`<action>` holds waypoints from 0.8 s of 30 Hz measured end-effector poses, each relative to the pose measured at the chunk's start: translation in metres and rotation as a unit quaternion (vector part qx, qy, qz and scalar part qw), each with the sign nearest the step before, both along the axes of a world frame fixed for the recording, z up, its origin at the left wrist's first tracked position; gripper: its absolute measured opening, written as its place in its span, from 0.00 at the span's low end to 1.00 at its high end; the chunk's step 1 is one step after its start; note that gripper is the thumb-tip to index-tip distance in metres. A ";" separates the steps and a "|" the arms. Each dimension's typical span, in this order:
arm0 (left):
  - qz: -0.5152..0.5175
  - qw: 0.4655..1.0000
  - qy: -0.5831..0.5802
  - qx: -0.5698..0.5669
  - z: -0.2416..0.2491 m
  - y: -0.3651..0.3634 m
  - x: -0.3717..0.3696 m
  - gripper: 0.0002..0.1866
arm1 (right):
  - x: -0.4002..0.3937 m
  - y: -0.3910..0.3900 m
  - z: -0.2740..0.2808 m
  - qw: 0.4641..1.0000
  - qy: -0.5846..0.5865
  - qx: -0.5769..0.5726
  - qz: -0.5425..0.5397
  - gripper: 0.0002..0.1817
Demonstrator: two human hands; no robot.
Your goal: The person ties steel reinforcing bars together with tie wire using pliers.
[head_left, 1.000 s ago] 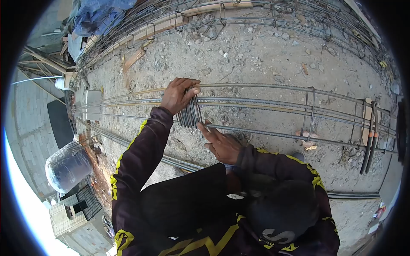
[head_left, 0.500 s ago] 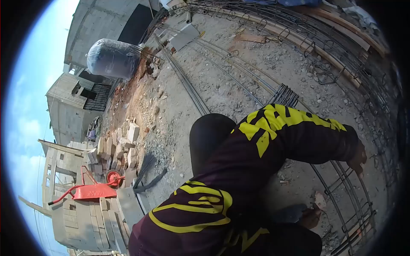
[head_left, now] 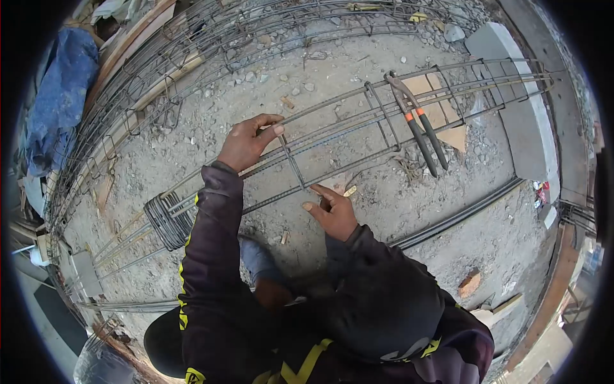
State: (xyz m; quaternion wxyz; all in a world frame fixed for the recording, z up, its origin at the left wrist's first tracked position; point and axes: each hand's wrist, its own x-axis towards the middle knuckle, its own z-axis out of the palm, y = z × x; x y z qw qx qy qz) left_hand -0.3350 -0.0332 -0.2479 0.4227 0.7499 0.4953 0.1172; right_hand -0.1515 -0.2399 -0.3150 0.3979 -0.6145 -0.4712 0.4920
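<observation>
My left hand [head_left: 248,142] pinches the upper end of a thin steel stirrup [head_left: 291,161] that crosses the long rebars [head_left: 358,127]. By the stirrup's lower end is my right hand [head_left: 334,212], its index fingertip at the lower bar and its thumb apart from it. Further right, pincers [head_left: 419,125] with black and orange handles hang over the cage bars. A bundle of stacked stirrups [head_left: 169,221] sits around the bars to the left of my left arm.
Another long rebar cage [head_left: 236,48] runs along the top. A concrete block [head_left: 524,121] supports the cage's right end. More bars [head_left: 457,214] lie at the lower right. At the far left is a blue tarp [head_left: 62,96], and a brick piece [head_left: 469,283] lies on the gravelly ground.
The view has swung from the wheelbarrow and buildings to the rebar cage. Both hands are now at one stirrup in front of me, and the pincers have come into view.
</observation>
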 end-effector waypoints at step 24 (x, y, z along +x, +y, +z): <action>0.119 0.987 -0.065 -0.082 0.000 0.002 0.004 0.18 | 0.004 0.033 0.008 0.996 -0.004 0.039 0.085 0.15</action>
